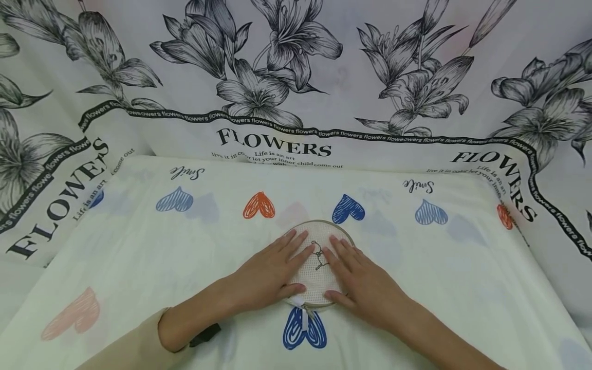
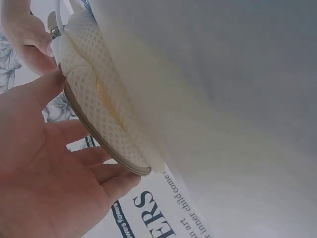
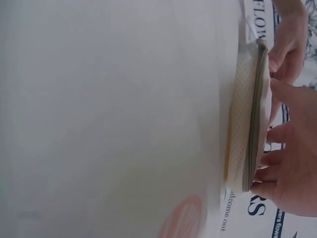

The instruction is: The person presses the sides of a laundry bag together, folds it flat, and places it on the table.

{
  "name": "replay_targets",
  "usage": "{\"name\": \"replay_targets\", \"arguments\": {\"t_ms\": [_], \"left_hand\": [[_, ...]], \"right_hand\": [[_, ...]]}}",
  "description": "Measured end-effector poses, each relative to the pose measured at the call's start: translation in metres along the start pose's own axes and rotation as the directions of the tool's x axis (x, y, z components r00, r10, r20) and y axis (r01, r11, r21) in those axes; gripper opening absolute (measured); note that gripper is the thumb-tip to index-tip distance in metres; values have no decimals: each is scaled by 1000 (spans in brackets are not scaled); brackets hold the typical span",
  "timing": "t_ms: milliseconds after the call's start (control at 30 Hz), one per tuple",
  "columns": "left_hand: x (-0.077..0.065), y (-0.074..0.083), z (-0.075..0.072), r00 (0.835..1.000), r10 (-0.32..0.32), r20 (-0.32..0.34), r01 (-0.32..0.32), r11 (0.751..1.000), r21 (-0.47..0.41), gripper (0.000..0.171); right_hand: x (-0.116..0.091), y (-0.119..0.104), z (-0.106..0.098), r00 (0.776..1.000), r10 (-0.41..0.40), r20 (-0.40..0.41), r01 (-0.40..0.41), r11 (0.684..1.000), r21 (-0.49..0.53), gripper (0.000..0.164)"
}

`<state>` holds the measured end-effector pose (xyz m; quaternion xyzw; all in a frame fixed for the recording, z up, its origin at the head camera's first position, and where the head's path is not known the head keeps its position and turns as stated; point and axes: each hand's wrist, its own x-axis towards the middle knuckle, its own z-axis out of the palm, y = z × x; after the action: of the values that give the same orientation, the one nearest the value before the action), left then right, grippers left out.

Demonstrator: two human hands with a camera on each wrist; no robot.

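A round cream mesh zip bag (image 1: 319, 285) with a dark line drawing on top lies on the white cloth. My left hand (image 1: 270, 270) rests on its left side, fingers spread and fairly straight. On the other side my right hand (image 1: 370, 282) lies the same way, its fingertips touching the top. A zip (image 2: 101, 141) runs round the rim in the left wrist view. The thick mesh side (image 3: 237, 124) shows in the right wrist view. A small white tag (image 1: 304, 319) hangs from the near edge. What is inside the bag cannot be seen.
The white tablecloth (image 1: 185, 257) carries printed hearts and covers the surface beneath the bag. Behind it stands a hanging cloth (image 1: 333, 92) with black flower prints and lettering. A dark object (image 1: 205, 335) sits under my left wrist.
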<state>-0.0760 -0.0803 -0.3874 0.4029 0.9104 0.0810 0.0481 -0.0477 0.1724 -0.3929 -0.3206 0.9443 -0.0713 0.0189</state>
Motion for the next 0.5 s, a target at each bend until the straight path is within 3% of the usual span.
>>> {"name": "replay_targets", "arguments": {"t_ms": [500], "left_hand": [[-13,-8,-13,994,-103,-22,101,992,-68,78]], "right_hand": [[-5,12,-8,994,83,-65,-82,996,22,89]]}}
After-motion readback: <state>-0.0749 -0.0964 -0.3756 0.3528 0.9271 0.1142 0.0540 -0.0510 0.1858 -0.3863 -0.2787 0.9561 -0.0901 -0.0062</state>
